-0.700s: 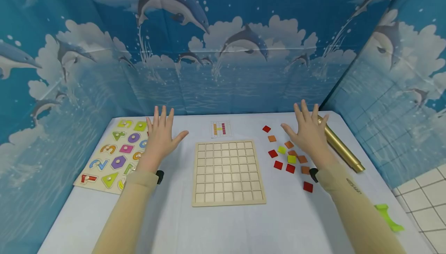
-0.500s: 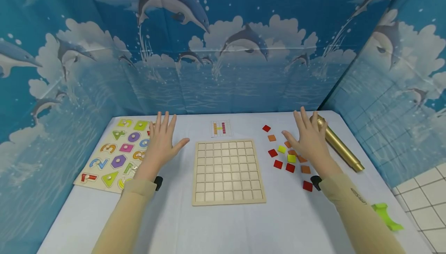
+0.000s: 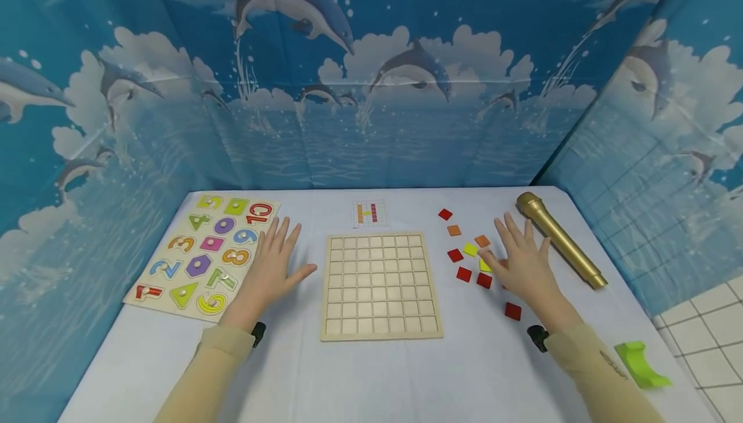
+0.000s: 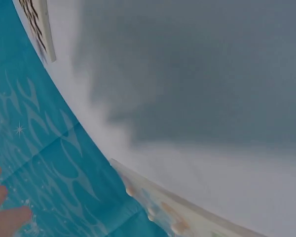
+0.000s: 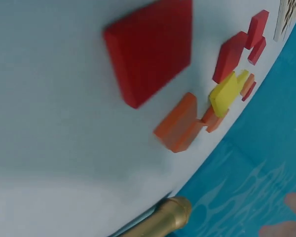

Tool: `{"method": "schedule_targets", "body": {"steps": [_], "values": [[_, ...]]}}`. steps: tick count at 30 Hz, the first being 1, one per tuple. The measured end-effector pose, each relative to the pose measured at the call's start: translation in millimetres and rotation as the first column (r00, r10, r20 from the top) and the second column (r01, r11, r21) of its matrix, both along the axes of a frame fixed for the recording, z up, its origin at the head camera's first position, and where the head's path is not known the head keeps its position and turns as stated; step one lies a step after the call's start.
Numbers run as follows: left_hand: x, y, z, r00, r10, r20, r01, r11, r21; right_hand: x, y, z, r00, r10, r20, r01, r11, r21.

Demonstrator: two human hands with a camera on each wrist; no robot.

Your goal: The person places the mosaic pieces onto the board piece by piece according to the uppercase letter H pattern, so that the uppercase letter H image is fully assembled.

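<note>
In the head view a wooden grid board [image 3: 380, 287] lies between the two hands, its squares bare. My left hand [image 3: 267, 278], fingers spread, is between this board and the number puzzle [image 3: 174, 262], holding nothing. My right hand [image 3: 525, 268] hovers with spread fingers over part of the scattered red, orange and yellow square tiles [image 3: 464, 274], hiding some of them. A small pattern card [image 3: 369, 214] lies behind the board. The right wrist view shows a red tile [image 5: 150, 49] close up and fingers [image 5: 286, 229] at the edge.
A gold cylinder [image 3: 560, 239] lies diagonally at the right of the white table [image 3: 371, 384]. Nearer the front right edge is a green curved piece [image 3: 641, 365]. A blue dolphin curtain [image 3: 371, 139] stands behind the table and along its sides.
Both hands have moved down and nearer the body, fingers still spread. The puzzle's red 10 and the top of the gold cylinder have come into full view.
</note>
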State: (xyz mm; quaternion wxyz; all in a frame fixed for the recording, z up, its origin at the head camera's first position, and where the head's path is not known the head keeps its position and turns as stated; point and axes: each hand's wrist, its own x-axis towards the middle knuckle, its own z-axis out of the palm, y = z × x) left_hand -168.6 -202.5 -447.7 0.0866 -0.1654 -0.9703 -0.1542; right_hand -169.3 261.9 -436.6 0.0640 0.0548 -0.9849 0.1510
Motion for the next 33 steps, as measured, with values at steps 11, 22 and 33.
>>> {"method": "schedule_targets", "body": {"steps": [11, 22, 33], "values": [[9.8, 4.2, -24.4, 0.996, -0.077, 0.032, 0.077, 0.997, 0.010, 10.8, 10, -11.4, 0.993, -0.031, 0.111, 0.037, 0.998, -0.051], [15.2, 5.1, -27.1, 0.988, -0.112, 0.111, 0.113, 0.994, -0.005, 8.8, 17, -18.9, 0.972, -0.045, 0.229, 0.075, 0.989, -0.124], [12.0, 3.2, -33.6, 0.973, -0.152, 0.174, 0.162, 0.986, -0.041, 1.5, 22, -24.3, 0.938, -0.108, 0.330, 0.173, 0.969, -0.176]]}}
